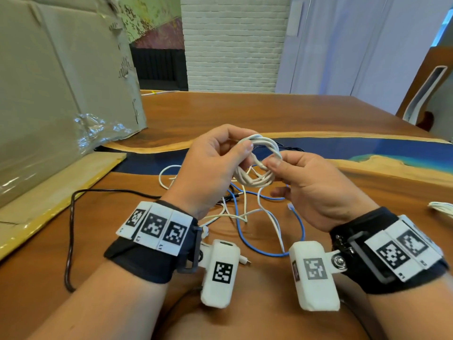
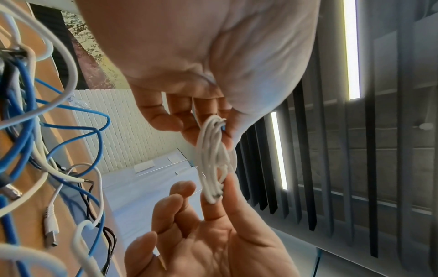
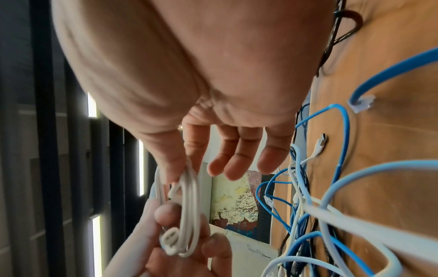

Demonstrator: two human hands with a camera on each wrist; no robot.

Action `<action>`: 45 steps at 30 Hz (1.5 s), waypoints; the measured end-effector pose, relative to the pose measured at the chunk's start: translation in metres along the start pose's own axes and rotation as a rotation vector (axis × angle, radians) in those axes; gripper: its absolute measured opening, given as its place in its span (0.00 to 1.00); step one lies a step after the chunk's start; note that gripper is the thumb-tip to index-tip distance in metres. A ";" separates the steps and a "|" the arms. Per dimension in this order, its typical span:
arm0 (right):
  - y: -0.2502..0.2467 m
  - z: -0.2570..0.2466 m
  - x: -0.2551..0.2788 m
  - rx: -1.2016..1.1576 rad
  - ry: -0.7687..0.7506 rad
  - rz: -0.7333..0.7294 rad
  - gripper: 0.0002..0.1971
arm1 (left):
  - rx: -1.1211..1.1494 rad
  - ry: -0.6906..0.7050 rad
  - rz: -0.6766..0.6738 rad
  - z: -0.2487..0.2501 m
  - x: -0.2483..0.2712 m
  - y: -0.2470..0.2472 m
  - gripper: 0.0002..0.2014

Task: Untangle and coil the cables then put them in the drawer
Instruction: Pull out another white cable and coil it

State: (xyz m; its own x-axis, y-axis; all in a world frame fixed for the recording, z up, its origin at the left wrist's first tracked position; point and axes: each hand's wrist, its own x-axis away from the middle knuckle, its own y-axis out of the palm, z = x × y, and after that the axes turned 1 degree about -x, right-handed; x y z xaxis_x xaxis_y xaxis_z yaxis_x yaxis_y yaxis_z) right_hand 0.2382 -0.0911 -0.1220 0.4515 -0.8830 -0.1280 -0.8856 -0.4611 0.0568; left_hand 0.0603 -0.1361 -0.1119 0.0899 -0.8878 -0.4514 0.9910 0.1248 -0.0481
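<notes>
— So, starting at the far left of the head view, what do you see?

— A cardboard box fills the upper left, with a flat cardboard sheet lying at its foot on the wooden table. A black cable runs down the left side of the table.

— And the hands?

— The left hand, centre left, pinches the top of a white cable coil between thumb and fingers. The coil is held up above the table, in the middle of the frame.

— Is the right hand on it too?

— Yes. The right hand, just right of centre, pinches the coil's right side between thumb and forefinger; its other fingers hang loose, as the right wrist view shows. In the left wrist view the coil stretches between both hands.

— What lies under them?

— A loose tangle on the table: a blue cable looping through the lower centre, and white cables crossing it.

— Anything at the right?

— A second white bundle at the right edge, well apart from the tangle, only partly in view. A chair stands in the upper right.
</notes>
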 end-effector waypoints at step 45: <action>-0.002 -0.003 0.000 0.053 -0.225 0.125 0.04 | 0.199 -0.154 0.015 -0.001 -0.003 -0.006 0.12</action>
State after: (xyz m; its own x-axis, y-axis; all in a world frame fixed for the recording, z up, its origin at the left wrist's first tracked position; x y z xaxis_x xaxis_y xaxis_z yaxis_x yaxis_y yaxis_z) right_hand 0.2406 -0.0900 -0.1194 0.3083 -0.8883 -0.3403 -0.9400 -0.3394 0.0344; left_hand 0.0543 -0.1336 -0.1106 0.1035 -0.9453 -0.3093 0.9881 0.0621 0.1410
